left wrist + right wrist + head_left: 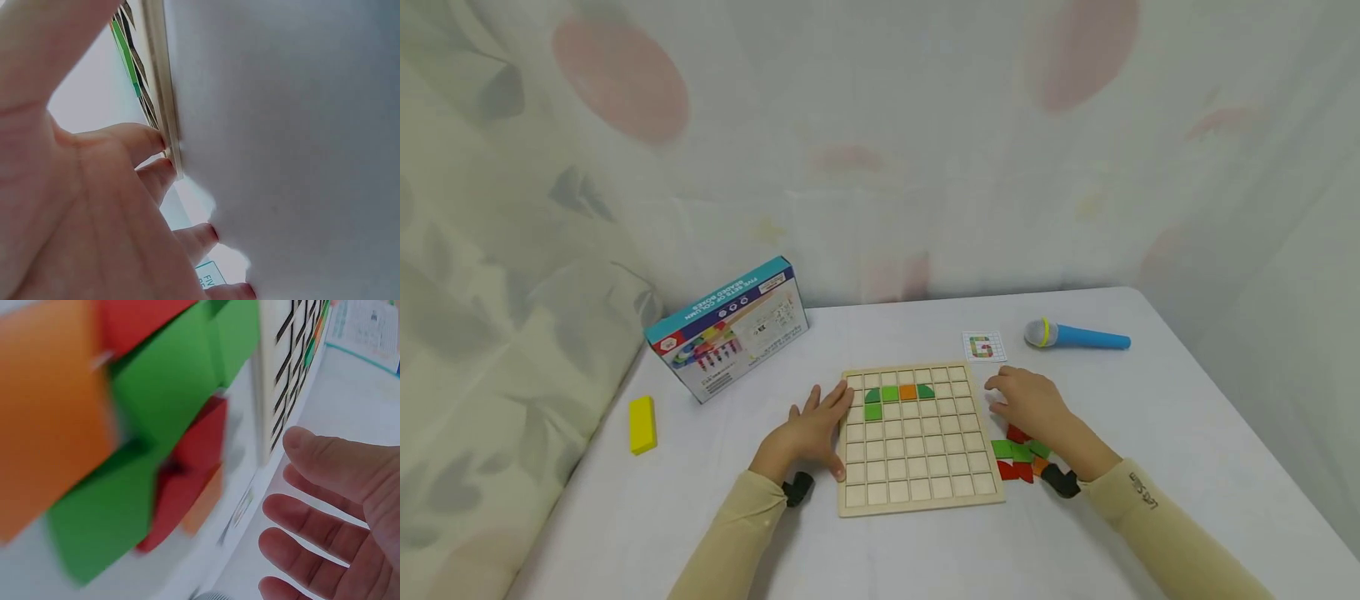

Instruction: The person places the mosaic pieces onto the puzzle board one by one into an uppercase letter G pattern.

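A wooden grid board lies on the table. In its upper left cells are two dark green rounded pieces, two light green squares and an orange square. My left hand rests at the board's left edge with fingers spread; in the left wrist view its fingertips touch the frame. Just right of the board hovers my right hand, fingers loosely bent and nothing between them. Below it is a pile of green, red and orange pieces, seen close up in the right wrist view.
Behind the right hand lies a small pattern card with a coloured shape on a grid. A blue toy microphone is farther right. At the left stand a teal-edged box and a yellow block. White patterned cloth hangs behind the table.
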A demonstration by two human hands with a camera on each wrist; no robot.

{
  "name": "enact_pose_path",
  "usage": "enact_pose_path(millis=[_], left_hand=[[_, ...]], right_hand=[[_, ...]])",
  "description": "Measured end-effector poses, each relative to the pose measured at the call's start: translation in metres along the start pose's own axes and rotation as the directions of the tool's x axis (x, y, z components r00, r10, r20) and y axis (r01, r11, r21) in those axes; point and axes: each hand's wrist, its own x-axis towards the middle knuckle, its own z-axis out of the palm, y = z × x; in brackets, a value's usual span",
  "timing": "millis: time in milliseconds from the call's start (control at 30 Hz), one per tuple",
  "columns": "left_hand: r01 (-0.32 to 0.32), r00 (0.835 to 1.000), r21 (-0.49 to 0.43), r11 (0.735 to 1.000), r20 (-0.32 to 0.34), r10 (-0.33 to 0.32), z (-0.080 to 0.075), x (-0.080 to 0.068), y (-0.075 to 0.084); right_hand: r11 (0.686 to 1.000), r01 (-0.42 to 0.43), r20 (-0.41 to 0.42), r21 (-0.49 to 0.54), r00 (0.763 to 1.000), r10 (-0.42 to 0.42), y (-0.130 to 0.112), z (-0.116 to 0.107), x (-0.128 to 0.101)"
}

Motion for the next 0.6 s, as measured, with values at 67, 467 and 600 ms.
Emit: enact_pose_path(millis=[67, 467, 600], left_hand=[[0.002, 1.0, -0.008, 1.0, 0.0, -0.002, -0.001, -0.001, 0.001], [0.016, 1.0, -0.017, 1.0, 0.001, -0.016, -0.002, -0.003, 0.003], [0.018, 1.0, -0.009, 1.0, 0.0, -0.018, -0.003, -0.004, 0.005]], right_hand=[[0.999, -0.041, 0.041, 0.006, 0.998, 0.041, 0.008, 0.001, -0.004], [0.996, -0.085, 0.114, 0.026, 0.99, 0.081, 0.026, 0.002, -0.018], [0.995, -0.1, 0.142, 0.028, 0.985, 0.095, 0.027, 0.002, -0.018]])
